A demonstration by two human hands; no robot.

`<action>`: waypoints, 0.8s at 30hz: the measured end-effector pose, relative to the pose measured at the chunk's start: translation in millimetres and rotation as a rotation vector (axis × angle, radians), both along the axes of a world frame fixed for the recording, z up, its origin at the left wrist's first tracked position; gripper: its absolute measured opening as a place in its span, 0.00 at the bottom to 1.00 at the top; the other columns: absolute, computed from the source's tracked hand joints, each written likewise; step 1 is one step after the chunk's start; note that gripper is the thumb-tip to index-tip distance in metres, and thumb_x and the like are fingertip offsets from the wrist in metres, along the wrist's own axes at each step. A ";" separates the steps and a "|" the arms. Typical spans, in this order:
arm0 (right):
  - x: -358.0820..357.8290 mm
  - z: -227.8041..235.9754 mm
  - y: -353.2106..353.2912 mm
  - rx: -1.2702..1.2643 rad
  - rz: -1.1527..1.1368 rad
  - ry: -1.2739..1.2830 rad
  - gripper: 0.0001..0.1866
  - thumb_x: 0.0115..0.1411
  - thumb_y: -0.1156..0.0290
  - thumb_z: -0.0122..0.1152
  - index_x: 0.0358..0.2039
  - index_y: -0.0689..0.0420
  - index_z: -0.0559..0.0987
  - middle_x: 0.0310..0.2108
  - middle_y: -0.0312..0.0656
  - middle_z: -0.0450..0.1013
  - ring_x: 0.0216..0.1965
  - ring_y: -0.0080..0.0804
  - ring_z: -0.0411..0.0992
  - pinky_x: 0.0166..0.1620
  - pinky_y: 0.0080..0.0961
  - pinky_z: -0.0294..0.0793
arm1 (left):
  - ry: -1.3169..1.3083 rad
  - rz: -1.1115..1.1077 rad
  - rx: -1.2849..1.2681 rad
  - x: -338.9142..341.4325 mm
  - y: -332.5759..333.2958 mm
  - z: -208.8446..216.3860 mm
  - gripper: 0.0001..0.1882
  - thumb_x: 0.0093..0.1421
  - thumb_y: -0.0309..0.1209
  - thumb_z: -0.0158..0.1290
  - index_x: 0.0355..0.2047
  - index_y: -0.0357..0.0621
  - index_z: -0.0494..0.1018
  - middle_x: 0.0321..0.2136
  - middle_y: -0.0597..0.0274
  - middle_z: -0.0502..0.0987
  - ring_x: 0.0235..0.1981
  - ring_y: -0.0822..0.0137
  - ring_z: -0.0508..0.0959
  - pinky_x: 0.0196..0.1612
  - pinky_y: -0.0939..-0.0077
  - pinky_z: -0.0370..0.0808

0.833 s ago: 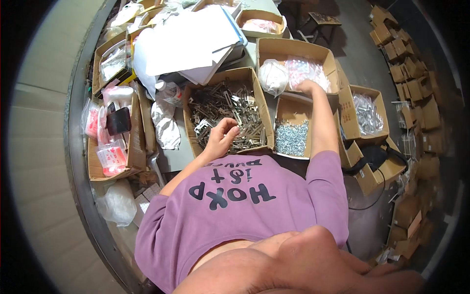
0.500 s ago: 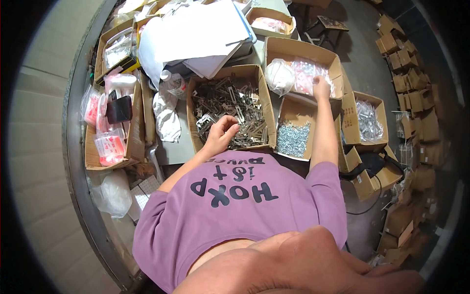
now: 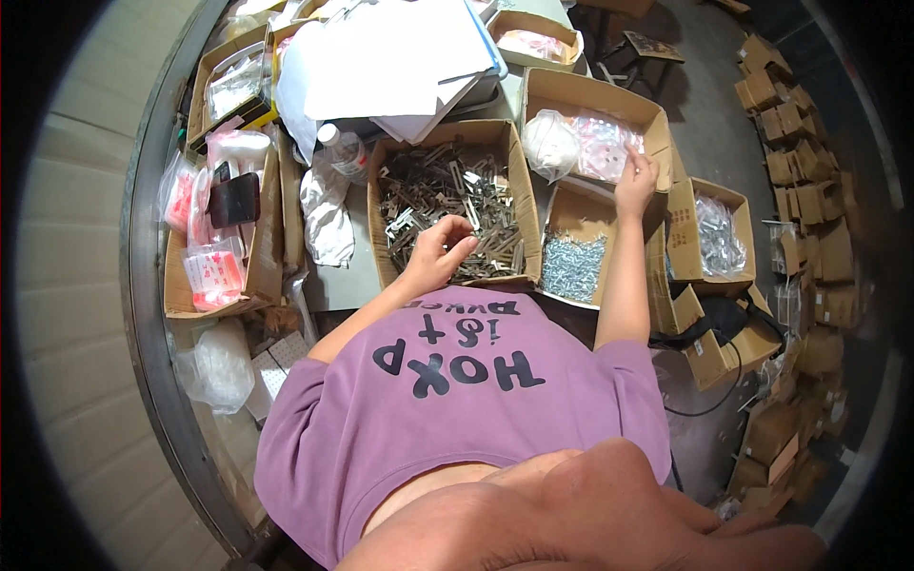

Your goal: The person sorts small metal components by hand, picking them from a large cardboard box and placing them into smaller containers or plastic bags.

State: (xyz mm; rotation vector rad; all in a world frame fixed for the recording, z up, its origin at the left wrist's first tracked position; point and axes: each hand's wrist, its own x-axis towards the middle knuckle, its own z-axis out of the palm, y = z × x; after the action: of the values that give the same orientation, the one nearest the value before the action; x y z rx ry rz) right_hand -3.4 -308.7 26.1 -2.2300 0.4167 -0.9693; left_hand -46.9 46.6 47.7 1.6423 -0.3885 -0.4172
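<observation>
In the head view, the left hand [image 3: 440, 255] is over the near part of a box [image 3: 521, 186] of metal strips [image 3: 476, 211], which spread out just beyond its fingers. The fingers are bent with the thumb near them; whether they grip a strip I cannot tell. The right hand [image 3: 636, 183] is at the near edge of a second box [image 3: 600, 90], its fingers half curled by a clear bag [image 3: 602, 141]; whether it has hold of anything I cannot tell.

The strips are flat, slim, slotted and jumbled, some shiny, some dull. Between the hands, small silvery screws [image 3: 574, 269] fill the near part of an open box. A round white bundle [image 3: 549, 145] sits left of the clear bag.

The left hand hides some strips. Beyond their box lie white papers [image 3: 381, 67]; left of it are a bottle [image 3: 345, 152], a crumpled white cloth [image 3: 327, 217] and a dark phone [image 3: 234, 200].
</observation>
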 end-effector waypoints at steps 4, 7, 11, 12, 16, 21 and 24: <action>-32.0 32.6 66.8 0.095 0.254 -0.045 0.11 0.51 0.80 0.55 0.36 0.60 0.79 0.31 0.46 0.74 0.32 0.36 0.73 0.38 0.27 0.72 | -0.224 -0.001 0.105 3.9 -6.0 4.9 0.16 0.55 0.31 0.55 0.41 0.36 0.70 0.38 0.54 0.73 0.37 0.65 0.75 0.38 0.75 0.72; -54.3 41.0 125.7 0.276 0.633 0.083 0.10 0.49 0.79 0.59 0.34 0.60 0.78 0.28 0.45 0.76 0.31 0.33 0.75 0.36 0.24 0.73 | -0.559 0.117 0.164 4.3 -17.4 12.5 0.18 0.53 0.30 0.56 0.43 0.37 0.70 0.40 0.55 0.72 0.39 0.62 0.74 0.38 0.74 0.72; -73.8 38.9 160.5 0.443 0.774 0.269 0.10 0.50 0.76 0.61 0.33 0.62 0.75 0.27 0.44 0.75 0.29 0.31 0.75 0.34 0.23 0.73 | -0.268 -0.141 0.216 8.0 -11.6 8.4 0.14 0.53 0.27 0.55 0.41 0.37 0.73 0.35 0.51 0.75 0.35 0.58 0.76 0.40 0.71 0.72; -75.0 36.5 162.6 0.538 0.765 0.312 0.10 0.50 0.76 0.62 0.33 0.62 0.74 0.26 0.43 0.75 0.28 0.30 0.74 0.33 0.23 0.72 | -0.334 -0.121 0.220 7.6 -11.4 7.6 0.11 0.55 0.25 0.52 0.39 0.36 0.74 0.32 0.50 0.76 0.33 0.56 0.77 0.39 0.71 0.73; -74.1 32.1 162.3 0.564 0.745 0.355 0.10 0.50 0.74 0.63 0.33 0.62 0.73 0.25 0.41 0.74 0.27 0.25 0.73 0.32 0.21 0.71 | -0.439 -0.053 0.034 5.0 -12.6 4.1 0.09 0.58 0.23 0.49 0.38 0.35 0.75 0.28 0.55 0.78 0.31 0.64 0.78 0.34 0.76 0.73; -71.9 40.9 160.7 0.484 0.682 0.386 0.12 0.50 0.74 0.63 0.35 0.62 0.74 0.25 0.40 0.74 0.26 0.25 0.72 0.32 0.21 0.71 | 0.028 0.126 -0.112 2.7 1.4 -12.3 0.07 0.52 0.26 0.58 0.23 0.34 0.75 0.16 0.66 0.74 0.19 0.81 0.69 0.22 0.83 0.66; -71.1 42.7 157.3 0.474 0.667 0.388 0.11 0.50 0.74 0.63 0.33 0.62 0.75 0.25 0.41 0.74 0.26 0.25 0.72 0.32 0.20 0.71 | -0.001 0.141 0.040 11.1 7.3 -14.1 0.07 0.49 0.25 0.61 0.21 0.35 0.74 0.16 0.67 0.73 0.18 0.80 0.68 0.21 0.83 0.64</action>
State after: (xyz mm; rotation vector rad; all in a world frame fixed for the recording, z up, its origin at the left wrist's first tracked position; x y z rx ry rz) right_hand -74.5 -151.4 68.8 -1.8962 0.0363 -0.0716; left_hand -35.8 53.9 33.6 1.6967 -0.2640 -0.3200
